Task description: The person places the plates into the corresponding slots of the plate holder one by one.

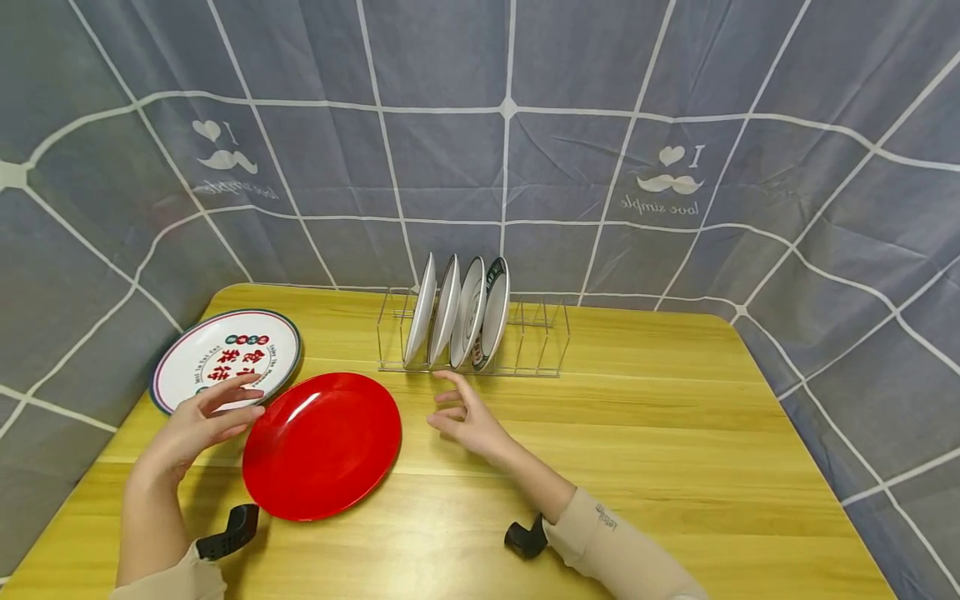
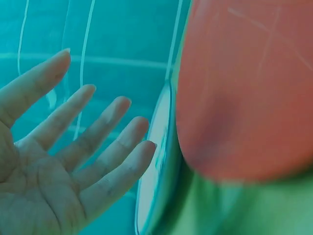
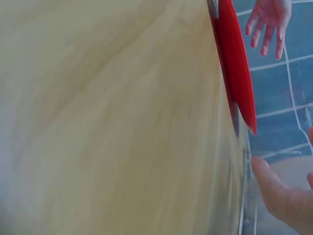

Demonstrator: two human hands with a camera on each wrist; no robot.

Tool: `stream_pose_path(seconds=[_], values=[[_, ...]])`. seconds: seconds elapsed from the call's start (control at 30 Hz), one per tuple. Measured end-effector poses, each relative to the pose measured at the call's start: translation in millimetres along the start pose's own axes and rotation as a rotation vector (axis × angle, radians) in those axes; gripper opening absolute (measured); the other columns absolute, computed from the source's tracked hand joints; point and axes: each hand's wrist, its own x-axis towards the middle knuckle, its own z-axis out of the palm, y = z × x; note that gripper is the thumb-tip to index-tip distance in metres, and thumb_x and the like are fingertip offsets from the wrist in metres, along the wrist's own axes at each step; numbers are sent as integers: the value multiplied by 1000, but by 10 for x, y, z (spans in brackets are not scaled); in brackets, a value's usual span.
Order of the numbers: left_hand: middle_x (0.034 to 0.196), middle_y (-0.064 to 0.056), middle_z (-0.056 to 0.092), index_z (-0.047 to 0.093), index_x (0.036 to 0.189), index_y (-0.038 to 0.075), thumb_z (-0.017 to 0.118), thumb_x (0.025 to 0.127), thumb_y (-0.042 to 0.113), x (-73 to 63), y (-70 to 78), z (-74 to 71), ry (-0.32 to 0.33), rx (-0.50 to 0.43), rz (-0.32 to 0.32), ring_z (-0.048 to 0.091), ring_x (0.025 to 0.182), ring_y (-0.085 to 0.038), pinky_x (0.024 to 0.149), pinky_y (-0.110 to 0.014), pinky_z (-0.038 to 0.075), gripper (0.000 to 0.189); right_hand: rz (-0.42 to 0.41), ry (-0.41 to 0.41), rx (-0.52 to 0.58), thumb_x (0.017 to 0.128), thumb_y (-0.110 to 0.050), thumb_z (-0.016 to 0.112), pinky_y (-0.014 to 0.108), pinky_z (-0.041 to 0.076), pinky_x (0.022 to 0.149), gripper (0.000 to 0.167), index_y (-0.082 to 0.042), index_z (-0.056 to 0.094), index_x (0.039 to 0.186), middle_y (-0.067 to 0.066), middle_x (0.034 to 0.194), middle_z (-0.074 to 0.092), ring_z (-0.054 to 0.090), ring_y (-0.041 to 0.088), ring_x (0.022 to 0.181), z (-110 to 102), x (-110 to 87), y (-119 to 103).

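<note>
My left hand (image 1: 197,427) hovers by the left rim of a glossy red plate (image 1: 322,446), over the near edge of a white plate with red characters (image 1: 240,337). In the left wrist view that hand (image 2: 63,166) has its fingers spread and holds nothing. The red plate overlaps the near right edge of the white one in the head view. My right hand (image 1: 474,423) hangs in front of a wire dish rack (image 1: 540,372), fingers loosely bent around nothing. Several white plates (image 1: 422,312) stand on edge in the rack's left and middle slots.
The right-hand slots of the rack hold no plates. A wooden table (image 1: 675,467) carries everything, and a grey curtain with white lines (image 1: 570,167) encloses its back and sides. A black wrist mount (image 1: 228,533) juts from my left sleeve, another (image 1: 525,540) from the right.
</note>
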Motion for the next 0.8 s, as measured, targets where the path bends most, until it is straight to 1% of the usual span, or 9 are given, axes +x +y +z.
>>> stream_pose_path(seconds=[0.1,0.17,0.23,0.3,0.33,0.43,0.57,0.7,0.8], values=[[104,27,54,42,134,17,59,90,20,-123,-61,-61,-8,14,-8,58,88,5,73,-18,50,48,65,-38,90,86,-7,63,42,51,80,64,-19,31,140,26,126,42,56,34,102,87,36,12],[102,30,53,45,130,28,58,90,17,-200,-69,-79,-26,6,-27,57,86,4,72,-20,51,43,95,-60,146,86,-5,62,43,51,82,65,-19,31,140,26,125,42,57,35,101,143,61,18],[101,30,53,47,123,37,57,91,14,-252,-86,-87,-55,-31,-54,59,85,2,72,-22,52,42,121,-81,200,85,-3,61,44,50,82,65,-20,31,141,26,124,43,57,36,100,195,83,23],[101,27,53,47,116,44,56,91,10,-286,-112,-85,-99,-96,-78,61,85,-2,73,-26,54,43,147,-102,249,86,-2,60,45,50,82,65,-20,30,141,24,122,45,58,33,99,241,106,32],[102,25,53,47,114,44,56,91,9,-294,-129,-84,-126,-136,-87,62,86,-5,74,-29,54,44,162,-113,269,86,-2,60,45,50,82,65,-20,30,141,22,121,46,58,31,98,261,116,41],[105,18,51,47,119,43,54,91,7,-295,-189,-70,-219,-238,-108,63,89,-11,77,-37,53,46,199,-140,313,87,-2,60,45,51,80,65,-23,30,141,18,117,48,60,27,93,311,143,61],[110,14,45,44,122,48,54,92,7,-269,-262,-30,-334,-307,-143,62,93,-18,79,-43,51,52,241,-182,361,89,-3,57,45,52,79,63,-25,30,141,17,115,51,61,27,92,345,173,86],[114,16,45,41,125,48,51,92,4,-233,-348,10,-415,-365,-100,61,96,-19,79,-44,50,57,261,-236,401,90,-2,54,48,50,80,62,-23,28,143,19,120,52,60,32,99,365,201,97],[115,25,45,39,131,44,50,91,-2,-221,-408,28,-443,-418,-41,61,97,-17,77,-43,51,62,260,-261,382,91,-1,53,47,50,81,60,-20,29,143,17,122,50,60,30,97,383,218,104]])
